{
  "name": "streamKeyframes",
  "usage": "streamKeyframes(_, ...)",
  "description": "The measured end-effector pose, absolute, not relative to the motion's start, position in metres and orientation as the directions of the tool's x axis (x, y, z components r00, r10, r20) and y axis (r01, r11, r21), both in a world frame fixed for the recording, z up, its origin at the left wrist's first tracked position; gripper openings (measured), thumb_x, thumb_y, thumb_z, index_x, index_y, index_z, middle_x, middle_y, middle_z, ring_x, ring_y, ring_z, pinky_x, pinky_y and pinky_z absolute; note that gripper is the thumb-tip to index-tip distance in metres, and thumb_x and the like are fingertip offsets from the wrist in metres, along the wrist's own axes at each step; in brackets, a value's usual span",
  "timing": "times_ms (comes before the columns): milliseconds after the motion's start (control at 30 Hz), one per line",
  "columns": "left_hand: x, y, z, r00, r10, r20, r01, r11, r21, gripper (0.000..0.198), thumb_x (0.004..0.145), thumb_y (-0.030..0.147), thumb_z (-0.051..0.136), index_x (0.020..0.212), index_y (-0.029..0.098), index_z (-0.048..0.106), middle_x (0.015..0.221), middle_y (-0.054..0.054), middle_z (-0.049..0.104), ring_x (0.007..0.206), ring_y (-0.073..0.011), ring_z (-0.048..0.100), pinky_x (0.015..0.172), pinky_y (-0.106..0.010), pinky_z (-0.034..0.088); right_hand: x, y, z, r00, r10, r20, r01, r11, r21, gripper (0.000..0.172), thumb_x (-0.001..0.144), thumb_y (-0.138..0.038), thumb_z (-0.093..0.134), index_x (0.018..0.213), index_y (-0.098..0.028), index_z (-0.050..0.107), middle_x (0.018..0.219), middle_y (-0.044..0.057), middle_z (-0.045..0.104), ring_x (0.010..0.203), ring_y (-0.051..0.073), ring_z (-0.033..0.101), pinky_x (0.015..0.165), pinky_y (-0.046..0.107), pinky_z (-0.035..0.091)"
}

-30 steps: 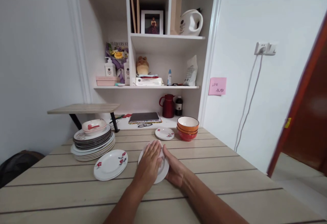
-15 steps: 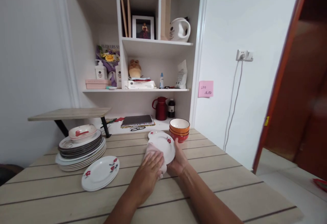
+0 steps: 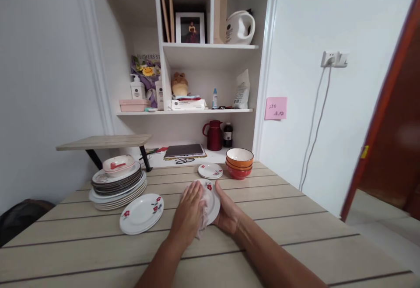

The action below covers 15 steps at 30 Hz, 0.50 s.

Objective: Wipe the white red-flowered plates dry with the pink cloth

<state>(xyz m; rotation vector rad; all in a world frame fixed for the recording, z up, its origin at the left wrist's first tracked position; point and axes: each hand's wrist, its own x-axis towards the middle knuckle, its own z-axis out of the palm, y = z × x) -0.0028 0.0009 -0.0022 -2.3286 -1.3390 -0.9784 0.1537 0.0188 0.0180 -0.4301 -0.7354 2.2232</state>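
My right hand (image 3: pixel 229 211) grips the right edge of a white plate (image 3: pixel 213 202) with red flowers, held tilted above the table. Across the plate's left part, my left hand (image 3: pixel 189 211) presses a pale pink cloth (image 3: pixel 204 216), its fingers together over the cloth. The cloth's lower end hangs below the plate. Just beyond, a small pile of flowered plates (image 3: pixel 210 170) lies on the table, beside stacked orange and red bowls (image 3: pixel 239 163). Left of my hands sit two stacked flowered plates (image 3: pixel 141 213).
A tall pile of plates (image 3: pixel 118 187) with a bowl (image 3: pixel 118 165) on top stands at the left, near a small raised wooden stand (image 3: pixel 103 142). Behind the wooden table (image 3: pixel 262 244) are a laptop (image 3: pixel 184 150), glasses (image 3: pixel 185 161), a dark red jug (image 3: pixel 214 135) and white shelves (image 3: pixel 185 112).
The plate has come lower and nearer, uncovering the small plate pile behind it. My left hand has shifted toward the plate's upper left with the cloth. The view has turned slightly left.
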Motion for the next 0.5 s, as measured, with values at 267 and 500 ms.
streamKeyframes(267, 0.002, -0.011, 0.002, 0.514, 0.66, 0.548, 0.768, -0.638, 0.047, 0.057, 0.098, 0.034, 0.034, 0.151, 0.02, 0.02, 0.155, -0.01, 0.029, 0.144, -0.0215, 0.026, 0.116, -0.044, 0.029, 0.152, 0.014, 0.022, -0.666, 0.739, -0.097, -0.509, -0.546, -0.665, 0.069, 0.088, -0.068, 0.038, 0.116, -0.01, 0.062, 0.102, 0.015, 0.073, 0.091, 0.025, 0.069, 0.082, 0.039, 0.052)
streamKeyframes(500, -0.007, -0.014, 0.015, 0.325, 0.658, 0.679, 0.711, -0.644, 0.283, 0.051, 0.099, 0.034, 0.032, 0.149, 0.03, 0.026, 0.156, -0.006, 0.03, 0.145, -0.0209, 0.024, 0.118, -0.049, 0.02, 0.156, 0.025, 0.021, -0.597, 0.797, -0.087, -0.636, -0.537, -0.554, 0.061, 0.088, -0.065, 0.042, 0.119, -0.014, 0.06, 0.097, 0.011, 0.074, 0.089, 0.024, 0.069, 0.083, 0.039, 0.051)
